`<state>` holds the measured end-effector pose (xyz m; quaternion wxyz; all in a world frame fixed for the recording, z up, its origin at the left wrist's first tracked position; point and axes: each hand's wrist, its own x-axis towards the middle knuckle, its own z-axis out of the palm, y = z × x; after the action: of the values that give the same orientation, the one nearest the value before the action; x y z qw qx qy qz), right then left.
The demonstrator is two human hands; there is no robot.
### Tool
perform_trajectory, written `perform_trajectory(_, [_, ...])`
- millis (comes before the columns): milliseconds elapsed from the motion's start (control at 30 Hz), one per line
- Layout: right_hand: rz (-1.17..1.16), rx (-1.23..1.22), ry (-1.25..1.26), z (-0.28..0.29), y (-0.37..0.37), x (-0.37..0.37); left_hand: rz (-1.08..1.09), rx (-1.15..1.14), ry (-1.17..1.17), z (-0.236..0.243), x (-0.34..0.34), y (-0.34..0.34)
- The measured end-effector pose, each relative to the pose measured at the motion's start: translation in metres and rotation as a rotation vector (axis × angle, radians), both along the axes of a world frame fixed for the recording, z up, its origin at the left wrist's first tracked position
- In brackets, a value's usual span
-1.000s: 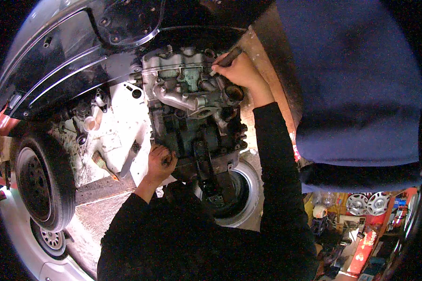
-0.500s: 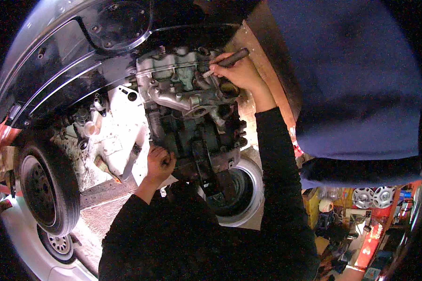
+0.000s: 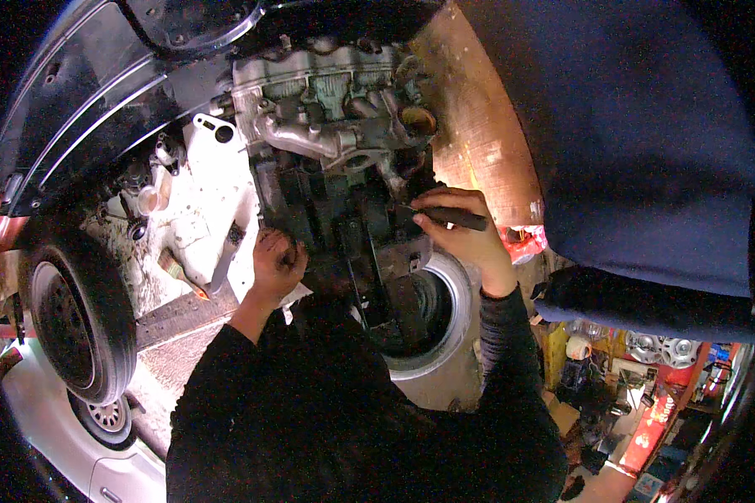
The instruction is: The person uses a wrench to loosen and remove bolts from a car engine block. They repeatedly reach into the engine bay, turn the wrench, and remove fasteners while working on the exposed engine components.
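A greasy engine (image 3: 310, 142) stands in front of me, with a ribbed pale cover on top and a metal manifold (image 3: 306, 138) across its face. My right hand (image 3: 470, 239) is closed around a slim tool with a dark handle (image 3: 466, 219), at the engine's lower right side. The tool's thin tip points left at the dark block; whether it touches cannot be made out. By the engine's lower left edge is my left hand (image 3: 275, 261), its fingers curled inward. What those fingers grip, if anything, is too dark to tell.
Under the engine lies a tyre (image 3: 457, 323). To the left are a wheel (image 3: 80, 323) and a white, stained board (image 3: 218, 189) bearing metal parts and a long blade-like tool (image 3: 225, 261). A dark car body panel (image 3: 101, 92) curves overhead. Dark blue cloth (image 3: 646, 168) hangs right, above cluttered shelves.
My right hand has come down with the dark-handled tool, from the engine's top right to its lower right side. My left hand stays by the lower left edge. The view has shifted slightly.
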<state>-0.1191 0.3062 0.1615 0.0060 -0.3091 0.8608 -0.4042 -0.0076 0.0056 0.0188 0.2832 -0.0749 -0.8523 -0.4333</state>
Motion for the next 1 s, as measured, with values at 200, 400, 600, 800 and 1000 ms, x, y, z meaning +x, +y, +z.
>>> perform_trajectory(200, [-0.043, 0.040, 0.086, -0.007, -0.010, 0.008, -0.001, 0.007, -0.042, -0.006, 0.002, -0.001])
perform_trajectory(400, [0.015, 0.228, 0.081, 0.019, -0.010, 0.016, 0.023, -0.028, -0.069, -0.011, 0.000, -0.003])
perform_trajectory(600, [-0.092, 0.311, 0.011, 0.004, -0.003, 0.020, 0.021, -0.017, -0.091, -0.007, 0.004, -0.002])
perform_trajectory(800, [0.003, 0.158, 0.016, -0.013, 0.008, 0.008, 0.012, 0.018, -0.057, -0.007, 0.002, -0.001])
perform_trajectory(1000, [-0.023, 0.109, 0.043, -0.024, 0.015, 0.005, 0.012, 0.027, 0.008, -0.002, 0.001, 0.000])
